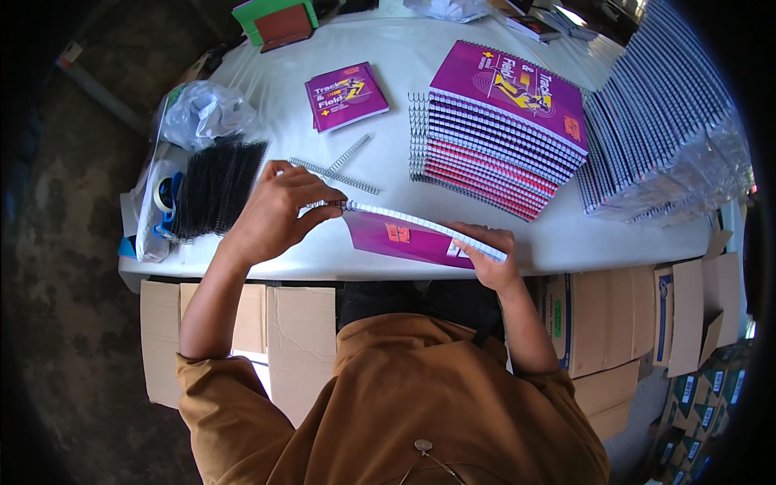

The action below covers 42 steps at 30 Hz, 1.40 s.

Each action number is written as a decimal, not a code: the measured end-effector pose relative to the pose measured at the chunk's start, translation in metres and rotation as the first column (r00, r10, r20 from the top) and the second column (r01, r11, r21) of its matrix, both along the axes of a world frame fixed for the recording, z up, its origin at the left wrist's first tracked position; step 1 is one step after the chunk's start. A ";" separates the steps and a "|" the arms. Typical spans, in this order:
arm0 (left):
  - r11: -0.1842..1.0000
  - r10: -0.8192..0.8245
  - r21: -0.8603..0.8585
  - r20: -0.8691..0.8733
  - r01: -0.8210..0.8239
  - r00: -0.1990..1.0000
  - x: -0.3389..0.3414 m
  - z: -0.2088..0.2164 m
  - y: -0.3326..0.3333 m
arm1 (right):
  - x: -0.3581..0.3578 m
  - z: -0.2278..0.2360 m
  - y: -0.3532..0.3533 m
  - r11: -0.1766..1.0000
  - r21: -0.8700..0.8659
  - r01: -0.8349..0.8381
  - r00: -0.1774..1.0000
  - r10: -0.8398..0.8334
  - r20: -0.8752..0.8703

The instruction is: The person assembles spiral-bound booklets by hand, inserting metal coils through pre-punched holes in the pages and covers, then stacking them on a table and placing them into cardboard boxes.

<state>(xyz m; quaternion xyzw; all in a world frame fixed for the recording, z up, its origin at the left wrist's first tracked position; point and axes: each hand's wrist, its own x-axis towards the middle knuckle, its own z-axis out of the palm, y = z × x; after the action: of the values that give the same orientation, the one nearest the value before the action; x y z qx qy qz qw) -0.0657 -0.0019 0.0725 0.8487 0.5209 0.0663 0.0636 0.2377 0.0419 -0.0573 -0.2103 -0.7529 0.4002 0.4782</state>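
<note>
Lying at the table's (404, 48) near edge, a purple notebook (404, 236) runs its long axis left to right, punched edge up and tilted lower to the right. Left hand (279, 214) pinches a wire coil (327, 204) at the notebook's left end; right hand (485, 250) grips its right end. Stack of purple notebooks (501, 129) mid-table; single one (346, 95) beyond; black coils (214, 186) at left edge; wrapped notebooks (663, 121) at right; cartons (614, 315) below.
</note>
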 end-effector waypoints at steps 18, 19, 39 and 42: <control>0.704 -0.023 0.681 0.307 -0.203 0.951 0.010 -0.048 0.001 | -0.014 -0.006 -0.016 0.963 0.252 0.095 0.995 -0.087 -0.044; 0.847 -0.014 0.518 0.242 -0.117 0.970 0.016 -0.027 -0.009 | -0.012 -0.008 -0.016 0.971 0.220 0.093 0.996 -0.089 -0.026; 0.993 0.114 -0.065 0.399 -0.095 0.910 0.008 -0.015 -0.005 | -0.010 -0.004 -0.013 1.000 0.002 -0.028 0.992 0.028 -0.123; 0.962 0.051 0.252 0.193 -0.100 0.980 0.010 -0.023 -0.006 | -0.010 -0.003 -0.015 0.995 0.094 0.032 0.999 -0.033 0.010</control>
<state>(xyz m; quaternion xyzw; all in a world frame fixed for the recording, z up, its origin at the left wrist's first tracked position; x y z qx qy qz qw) -0.0559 -0.0083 0.0492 0.8192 0.5316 0.2152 -0.0030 0.2278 0.0272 -0.0598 -0.2021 -0.7700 0.3552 0.4899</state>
